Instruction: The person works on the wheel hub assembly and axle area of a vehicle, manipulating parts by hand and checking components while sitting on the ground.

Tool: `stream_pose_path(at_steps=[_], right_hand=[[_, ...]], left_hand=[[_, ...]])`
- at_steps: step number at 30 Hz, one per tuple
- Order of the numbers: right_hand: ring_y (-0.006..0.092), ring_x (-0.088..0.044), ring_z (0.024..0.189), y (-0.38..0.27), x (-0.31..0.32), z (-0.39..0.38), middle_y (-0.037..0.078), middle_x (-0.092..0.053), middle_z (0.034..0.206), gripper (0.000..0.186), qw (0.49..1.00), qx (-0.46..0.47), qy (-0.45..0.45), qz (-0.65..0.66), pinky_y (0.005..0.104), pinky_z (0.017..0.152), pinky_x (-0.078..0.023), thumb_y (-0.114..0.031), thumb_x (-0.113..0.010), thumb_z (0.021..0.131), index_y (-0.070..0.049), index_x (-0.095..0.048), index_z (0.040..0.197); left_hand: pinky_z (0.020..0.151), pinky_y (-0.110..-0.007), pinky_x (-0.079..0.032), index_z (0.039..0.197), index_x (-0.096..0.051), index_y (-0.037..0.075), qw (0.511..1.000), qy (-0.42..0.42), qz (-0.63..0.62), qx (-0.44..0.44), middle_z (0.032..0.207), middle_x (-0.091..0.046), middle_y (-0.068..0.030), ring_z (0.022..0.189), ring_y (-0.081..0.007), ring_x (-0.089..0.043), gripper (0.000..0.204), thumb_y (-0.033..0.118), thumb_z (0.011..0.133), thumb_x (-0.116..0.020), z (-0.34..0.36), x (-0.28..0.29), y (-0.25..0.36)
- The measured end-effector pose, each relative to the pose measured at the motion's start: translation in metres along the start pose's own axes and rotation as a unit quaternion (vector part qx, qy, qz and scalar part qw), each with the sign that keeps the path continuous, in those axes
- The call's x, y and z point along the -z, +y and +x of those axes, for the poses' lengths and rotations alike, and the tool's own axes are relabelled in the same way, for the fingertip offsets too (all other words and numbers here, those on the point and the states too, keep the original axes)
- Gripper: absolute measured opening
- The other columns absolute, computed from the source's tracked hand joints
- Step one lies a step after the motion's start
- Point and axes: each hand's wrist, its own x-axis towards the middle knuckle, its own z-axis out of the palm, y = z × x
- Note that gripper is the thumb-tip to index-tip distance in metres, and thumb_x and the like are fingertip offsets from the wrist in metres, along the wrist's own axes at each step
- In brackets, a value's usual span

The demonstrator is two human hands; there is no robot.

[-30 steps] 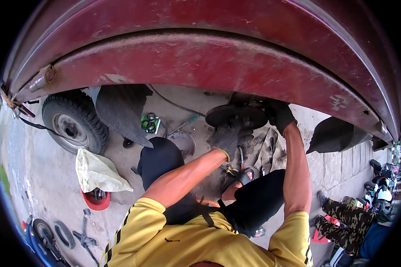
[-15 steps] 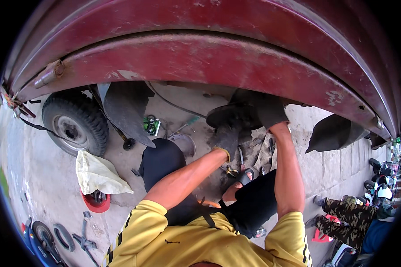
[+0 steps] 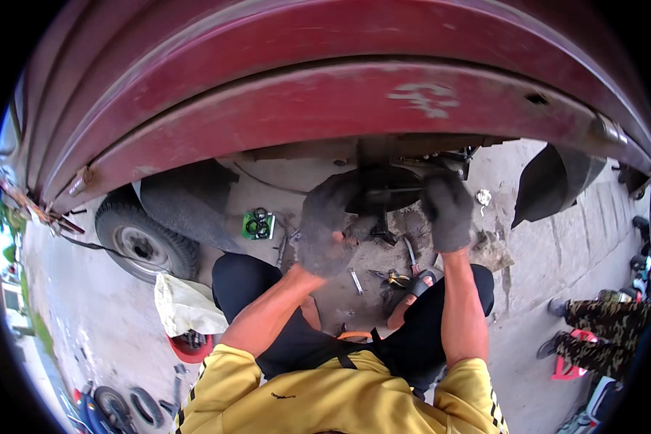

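Note:
A round black disc-shaped part [image 3: 387, 189] sits under the red vehicle panel [image 3: 289, 108], in front of me. My left hand [image 3: 329, 224], in a dark glove, is beside the disc's left edge. Motion smears its fingers, and whether it touches the disc is unclear. At the disc's right side is my right hand [image 3: 448, 211], also gloved, with its fingers curled. A thin bar crosses the disc toward this hand; what the fingers hold is hidden. On the ground between my feet lie yellow-handled pliers [image 3: 396, 279], a small spanner [image 3: 356, 281] and a red-handled tool [image 3: 411, 253].
Left of me stand a tyred wheel [image 3: 143, 246] and a red bucket [image 3: 189, 350] partly covered by a pale sack [image 3: 184, 307]. A green card with black rings [image 3: 258, 224] lies near my left knee. At right is a person in camouflage trousers [image 3: 604, 322] by a red stool [image 3: 570, 367].
My left hand has come off the disc's middle to its left side. My right hand has come down from beneath the panel. The view has shifted, so the wheel and bucket appear further right.

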Motion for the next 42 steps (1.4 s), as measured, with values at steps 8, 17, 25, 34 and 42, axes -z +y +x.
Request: stream_pose_path(at_steps=[8,17,25,34,42], right_hand=[[0.0074,-0.053,0.058,0.015,-0.028,-0.031,0.004,-0.062,0.072,0.027,0.966,-0.145,-0.130,0.170,0.0224,0.050,-0.040,-0.028,-0.058,0.092,-0.003,-0.063,0.101],[0.0216,-0.064,0.060,0.074,-0.039,-0.009,0.011,-0.064,0.067,0.034,0.969,-0.223,-0.088,0.061,0.0330,0.059,-0.050,-0.034,-0.061,0.087,-0.002,-0.067,0.095],[0.0207,-0.069,0.064,0.074,-0.062,-0.002,0.013,-0.070,0.078,0.044,0.966,-0.199,-0.058,0.156,0.0322,0.057,-0.053,-0.039,-0.055,0.092,0.002,-0.069,0.091],[0.0230,-0.069,0.062,0.119,-0.081,-0.001,0.015,-0.070,0.083,0.043,0.982,-0.121,0.010,0.143,0.0331,0.058,-0.056,-0.039,-0.056,0.094,0.003,-0.068,0.095],[0.0269,-0.070,0.071,0.088,-0.071,-0.003,0.019,-0.070,0.084,0.047,0.929,-0.261,-0.019,0.262,0.0373,0.063,-0.054,-0.041,-0.057,0.091,0.005,-0.067,0.094]], left_hand=[[0.089,-0.044,-0.048,0.120,-0.058,0.003,0.960,-0.247,0.127,-0.025,0.113,-0.061,-0.0173,0.103,-0.0361,-0.058,0.040,0.013,0.081,-0.061,-0.028,-0.012,-0.028],[0.085,-0.034,-0.049,0.125,-0.058,0.002,0.966,-0.042,-0.125,0.223,0.121,-0.062,-0.0142,0.098,-0.0237,-0.062,0.038,0.003,0.088,-0.051,-0.015,-0.022,-0.044],[0.096,-0.035,-0.046,0.125,-0.060,0.007,0.986,-0.082,0.138,0.038,0.124,-0.061,-0.0146,0.109,-0.0273,-0.062,0.052,-0.010,0.081,-0.040,-0.017,-0.016,-0.056],[0.108,-0.044,-0.037,0.138,-0.050,0.014,0.959,-0.217,0.172,0.053,0.141,-0.046,-0.0187,0.131,-0.0363,-0.042,0.066,-0.005,0.075,-0.046,0.019,-0.026,-0.054],[0.107,-0.043,-0.038,0.138,-0.050,0.016,0.958,-0.269,0.099,0.020,0.143,-0.044,-0.0152,0.132,-0.0344,-0.040,0.059,-0.003,0.083,-0.045,0.028,-0.039,-0.097]])
